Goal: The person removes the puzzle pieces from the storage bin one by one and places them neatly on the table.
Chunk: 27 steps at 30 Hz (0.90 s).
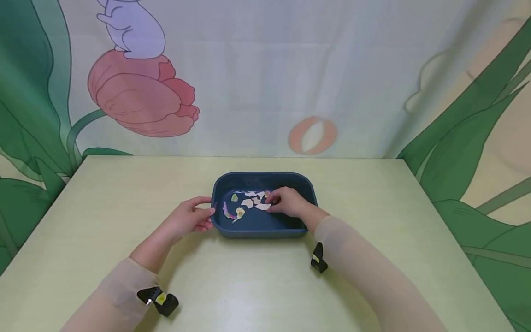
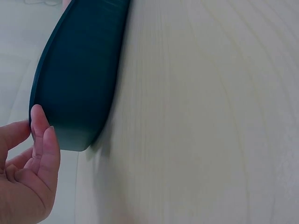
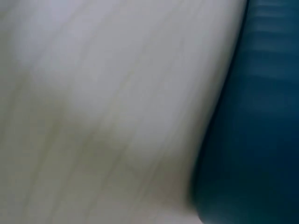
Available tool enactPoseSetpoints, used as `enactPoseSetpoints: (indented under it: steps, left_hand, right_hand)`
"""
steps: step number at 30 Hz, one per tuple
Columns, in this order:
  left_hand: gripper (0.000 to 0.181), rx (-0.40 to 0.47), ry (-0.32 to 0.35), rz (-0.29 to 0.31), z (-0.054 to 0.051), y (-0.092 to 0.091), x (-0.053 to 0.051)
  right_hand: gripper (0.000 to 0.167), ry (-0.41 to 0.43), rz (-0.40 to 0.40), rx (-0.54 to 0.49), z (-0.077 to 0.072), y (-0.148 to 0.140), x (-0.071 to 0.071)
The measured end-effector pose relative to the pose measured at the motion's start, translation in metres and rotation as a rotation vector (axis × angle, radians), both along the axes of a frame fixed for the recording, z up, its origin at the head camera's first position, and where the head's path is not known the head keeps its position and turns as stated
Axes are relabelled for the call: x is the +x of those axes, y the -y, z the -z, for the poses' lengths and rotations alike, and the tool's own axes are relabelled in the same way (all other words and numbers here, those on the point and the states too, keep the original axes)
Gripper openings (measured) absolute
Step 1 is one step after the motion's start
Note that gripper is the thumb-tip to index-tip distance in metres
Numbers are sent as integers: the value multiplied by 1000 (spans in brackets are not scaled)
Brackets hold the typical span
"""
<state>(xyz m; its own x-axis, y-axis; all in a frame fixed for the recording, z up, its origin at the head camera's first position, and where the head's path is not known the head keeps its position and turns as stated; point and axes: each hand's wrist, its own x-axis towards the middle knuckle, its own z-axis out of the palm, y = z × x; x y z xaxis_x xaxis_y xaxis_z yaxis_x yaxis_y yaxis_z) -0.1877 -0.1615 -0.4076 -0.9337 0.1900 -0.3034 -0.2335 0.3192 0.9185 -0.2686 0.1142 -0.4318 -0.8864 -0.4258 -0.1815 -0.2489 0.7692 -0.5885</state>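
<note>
A dark blue rectangular tray [image 1: 259, 234] stands on the table. Several small paper cutouts lie in it: white pieces [image 1: 247, 203], a purple curved one [image 1: 226, 210], a yellow one [image 1: 239, 212] and a green one [image 1: 234, 198]. At the tray's left end, my left hand [image 1: 191, 215] holds the rim between thumb and fingers, which the left wrist view shows against the end wall. My right hand [image 1: 289, 203] reaches inside over the right side, its bent fingertips at the white pieces. Whether it pinches one cannot be made out. The right wrist view shows only the tray's outer wall and the table.
The pale wooden table [image 1: 265, 281] extends around the tray on all sides. Behind it hangs a curtain [image 1: 249, 92] printed with leaves, a flower and a white animal. Black straps with small devices sit at the left cuff [image 1: 159, 299] and right cuff [image 1: 319, 259].
</note>
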Motion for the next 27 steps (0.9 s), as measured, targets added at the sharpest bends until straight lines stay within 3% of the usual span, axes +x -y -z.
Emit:
enactPoseSetpoints:
  steps: [8,17,27]
  left_hand:
    - [47,9,3,-5,1,1,0]
    - [48,31,4,-5,3,1,0]
    - [48,34,-2,-8,4,0,1]
  right_hand:
    - [23,-66,-72,71,0,4,2]
    - [17,-147,-115,95,-2,4,4]
    - [14,-249,-34,66,-4,4,3]
